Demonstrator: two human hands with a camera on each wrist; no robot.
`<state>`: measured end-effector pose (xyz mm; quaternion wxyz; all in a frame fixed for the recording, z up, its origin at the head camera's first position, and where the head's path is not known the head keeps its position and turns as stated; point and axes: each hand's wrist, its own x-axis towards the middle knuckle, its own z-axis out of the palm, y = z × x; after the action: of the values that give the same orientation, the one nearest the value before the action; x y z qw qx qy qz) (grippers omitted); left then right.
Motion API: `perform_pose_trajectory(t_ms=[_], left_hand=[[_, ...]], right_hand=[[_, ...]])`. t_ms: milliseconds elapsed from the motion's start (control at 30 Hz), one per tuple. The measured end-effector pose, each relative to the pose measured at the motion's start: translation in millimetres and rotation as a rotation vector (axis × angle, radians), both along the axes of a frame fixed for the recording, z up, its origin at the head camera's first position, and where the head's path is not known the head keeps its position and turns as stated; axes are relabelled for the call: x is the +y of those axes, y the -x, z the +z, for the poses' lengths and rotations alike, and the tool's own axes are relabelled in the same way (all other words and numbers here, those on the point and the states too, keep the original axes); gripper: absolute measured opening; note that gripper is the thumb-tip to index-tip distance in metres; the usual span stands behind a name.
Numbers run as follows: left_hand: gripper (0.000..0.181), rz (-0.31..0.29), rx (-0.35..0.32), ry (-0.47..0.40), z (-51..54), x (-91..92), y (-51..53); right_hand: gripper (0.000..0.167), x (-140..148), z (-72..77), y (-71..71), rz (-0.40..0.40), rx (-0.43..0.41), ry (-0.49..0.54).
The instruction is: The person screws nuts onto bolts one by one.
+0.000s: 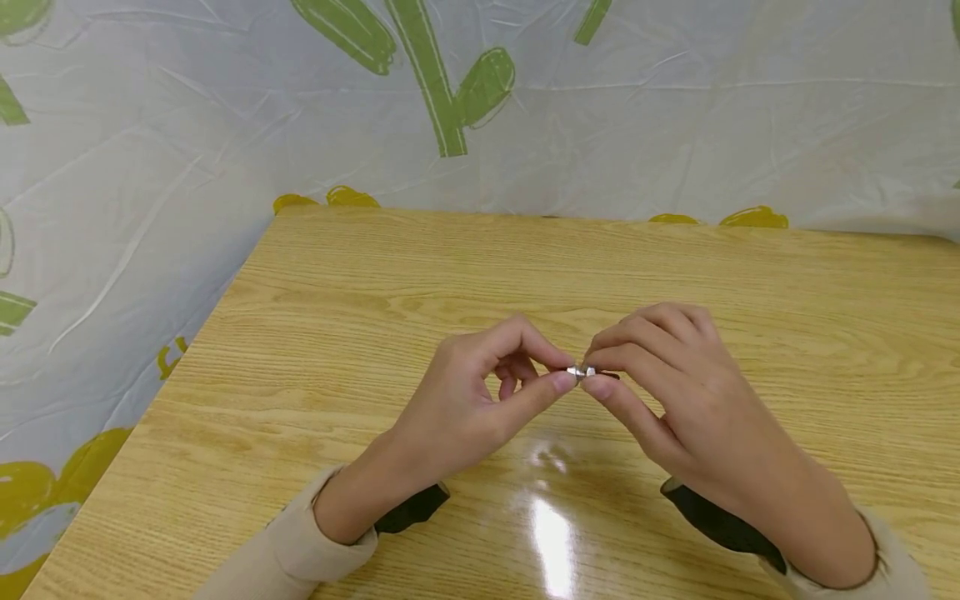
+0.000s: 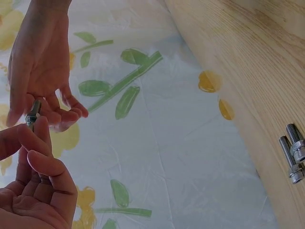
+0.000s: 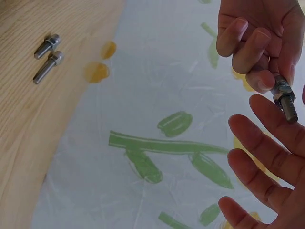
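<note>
Above the table, my left hand pinches the head end of a metal bolt between thumb and forefinger. A hex nut sits on the bolt, and the threaded end sticks out beyond it, towards my right hand. The right thumb and forefinger meet at the nut from either side, the other fingers spread out loosely. In the left wrist view the bolt shows between both hands; the fingers partly hide its head.
Two more bolts with nuts on them lie side by side on the wooden table, seen in both wrist views. A whitish sheet with green and yellow plant prints hangs behind the table and beside its left edge.
</note>
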<state>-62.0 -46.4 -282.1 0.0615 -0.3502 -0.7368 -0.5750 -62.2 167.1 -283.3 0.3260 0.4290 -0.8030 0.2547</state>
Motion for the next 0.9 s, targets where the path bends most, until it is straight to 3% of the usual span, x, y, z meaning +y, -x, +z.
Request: perform_pose_trajectory(t_ms=[100,233,367,500,900], left_hand=[[0.011,0.012,0.009,0.007,-4.5,-0.3,2.4],[0.010,0.019,0.011,0.006,-5.6,-1.2,3.8],[0.008,0.017,-0.022,0.018,7.9,-2.2,-1.6],[0.006,0.014,-0.045,0.026,15.1,-2.8,-4.4],[0.014,0.023,-0.005,0.008,-3.7,-1.7,3.4]], right_hand=[[0.026,0.8,1.4,-0.9,-0.016,-0.012,0.005],[0.039,6.8,-7.8,2.6,0.009,-0.026,0.019],[0.039,7.7,-12.9,4.3,0.047,-0.014,0.038],[0.027,2.0,-5.6,1.5,0.046,0.012,0.045],[0.025,0.3,-2.8,-0.5,0.041,0.015,0.040]])
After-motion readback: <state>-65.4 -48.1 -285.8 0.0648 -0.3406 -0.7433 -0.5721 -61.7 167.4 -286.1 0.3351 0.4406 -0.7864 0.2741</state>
